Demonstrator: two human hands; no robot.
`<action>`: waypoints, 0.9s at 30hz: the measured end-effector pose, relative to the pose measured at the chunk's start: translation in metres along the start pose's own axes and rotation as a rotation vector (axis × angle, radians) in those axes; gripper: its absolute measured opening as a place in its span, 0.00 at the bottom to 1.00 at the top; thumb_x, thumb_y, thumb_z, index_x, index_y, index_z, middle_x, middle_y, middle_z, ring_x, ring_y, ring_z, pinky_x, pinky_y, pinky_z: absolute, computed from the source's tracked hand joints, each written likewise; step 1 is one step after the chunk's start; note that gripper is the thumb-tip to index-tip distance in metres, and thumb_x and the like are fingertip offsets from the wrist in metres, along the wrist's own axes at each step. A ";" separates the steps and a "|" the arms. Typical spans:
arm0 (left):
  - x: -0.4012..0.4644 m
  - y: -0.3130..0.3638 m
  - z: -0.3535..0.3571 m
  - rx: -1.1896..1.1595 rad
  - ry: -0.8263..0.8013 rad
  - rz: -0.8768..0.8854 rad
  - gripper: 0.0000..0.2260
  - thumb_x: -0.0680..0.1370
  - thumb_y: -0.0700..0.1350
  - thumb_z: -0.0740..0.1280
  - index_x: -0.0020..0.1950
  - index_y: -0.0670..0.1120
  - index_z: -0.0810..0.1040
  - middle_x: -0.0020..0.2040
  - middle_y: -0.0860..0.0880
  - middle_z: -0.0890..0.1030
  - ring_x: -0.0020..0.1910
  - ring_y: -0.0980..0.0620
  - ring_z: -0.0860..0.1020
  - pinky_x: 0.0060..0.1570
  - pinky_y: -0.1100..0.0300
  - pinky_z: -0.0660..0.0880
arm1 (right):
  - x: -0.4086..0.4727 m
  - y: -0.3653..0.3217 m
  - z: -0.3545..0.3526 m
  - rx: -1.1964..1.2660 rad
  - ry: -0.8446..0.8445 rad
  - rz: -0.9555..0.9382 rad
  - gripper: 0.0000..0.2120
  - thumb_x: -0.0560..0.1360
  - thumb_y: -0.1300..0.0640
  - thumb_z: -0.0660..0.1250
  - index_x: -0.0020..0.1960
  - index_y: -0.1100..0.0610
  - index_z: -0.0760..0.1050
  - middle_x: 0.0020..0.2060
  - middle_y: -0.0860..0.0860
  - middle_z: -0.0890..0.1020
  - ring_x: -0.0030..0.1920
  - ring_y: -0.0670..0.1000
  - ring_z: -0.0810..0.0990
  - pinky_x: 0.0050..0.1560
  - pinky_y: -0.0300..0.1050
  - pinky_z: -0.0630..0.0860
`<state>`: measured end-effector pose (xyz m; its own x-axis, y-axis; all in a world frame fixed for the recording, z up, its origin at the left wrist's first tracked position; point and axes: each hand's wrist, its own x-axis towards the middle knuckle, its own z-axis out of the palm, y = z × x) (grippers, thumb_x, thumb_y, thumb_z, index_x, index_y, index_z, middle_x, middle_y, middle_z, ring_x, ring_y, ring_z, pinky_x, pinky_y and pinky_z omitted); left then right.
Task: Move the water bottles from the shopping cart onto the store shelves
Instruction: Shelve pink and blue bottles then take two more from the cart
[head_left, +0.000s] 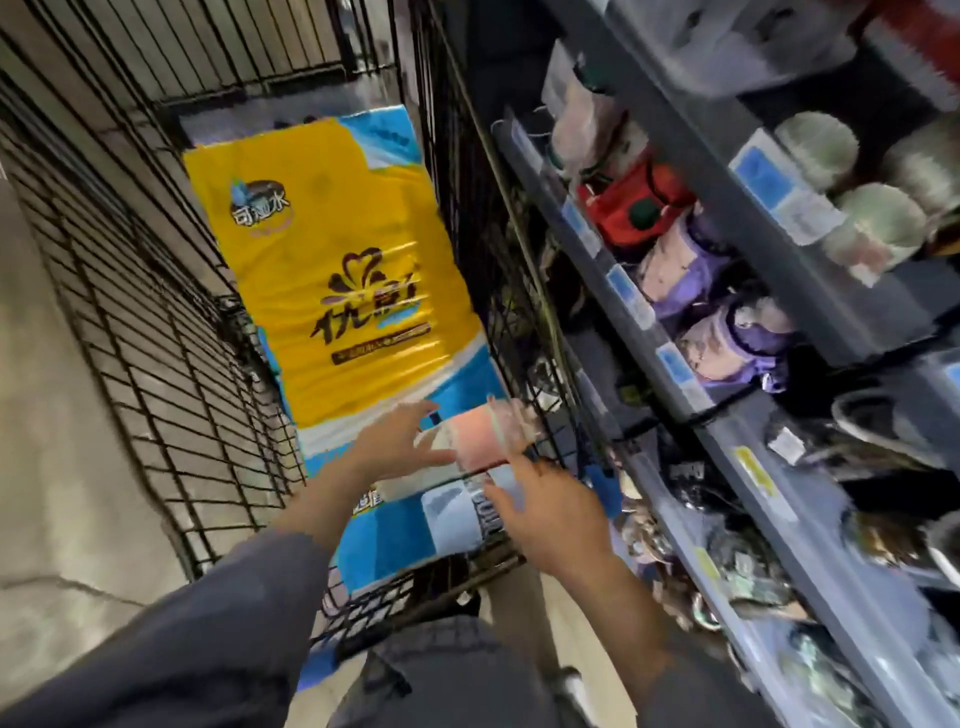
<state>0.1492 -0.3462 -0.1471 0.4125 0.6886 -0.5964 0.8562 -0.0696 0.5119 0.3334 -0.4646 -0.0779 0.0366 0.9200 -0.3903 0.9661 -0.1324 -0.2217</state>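
Pink-labelled water bottle (485, 439) lies in the shopping cart (171, 332) at lower centre, long axis running left-right. Left hand (397, 441) and right hand (545, 512), each grip spread and empty, flank it; left touches it.

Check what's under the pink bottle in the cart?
The pink bottle lies on the yellow-and-blue pack, beside a pale blue bottle. The pack hides whatever is below it.
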 end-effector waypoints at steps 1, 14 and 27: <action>0.010 0.001 0.005 0.007 -0.046 0.011 0.36 0.71 0.60 0.71 0.73 0.46 0.64 0.71 0.48 0.68 0.70 0.47 0.66 0.67 0.53 0.64 | -0.001 -0.001 0.001 0.012 0.018 0.020 0.20 0.79 0.40 0.55 0.62 0.53 0.71 0.53 0.55 0.81 0.54 0.57 0.79 0.46 0.51 0.75; 0.029 -0.002 0.028 -0.156 0.007 0.003 0.35 0.63 0.57 0.78 0.66 0.51 0.70 0.59 0.51 0.77 0.57 0.49 0.75 0.49 0.56 0.68 | 0.006 0.001 0.003 0.018 -0.013 0.099 0.19 0.74 0.45 0.59 0.58 0.55 0.76 0.47 0.55 0.82 0.47 0.58 0.82 0.39 0.47 0.74; -0.084 -0.048 -0.013 -0.552 0.426 -0.304 0.46 0.52 0.69 0.69 0.67 0.52 0.68 0.53 0.51 0.76 0.49 0.48 0.76 0.46 0.52 0.73 | 0.034 -0.019 0.001 0.247 -0.316 0.338 0.22 0.79 0.43 0.59 0.66 0.56 0.70 0.59 0.57 0.79 0.59 0.58 0.78 0.53 0.46 0.73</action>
<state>0.0696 -0.3912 -0.1137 -0.0682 0.8469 -0.5274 0.5869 0.4616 0.6652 0.3159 -0.4313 -0.0875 0.2204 0.6598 -0.7184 0.8233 -0.5208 -0.2257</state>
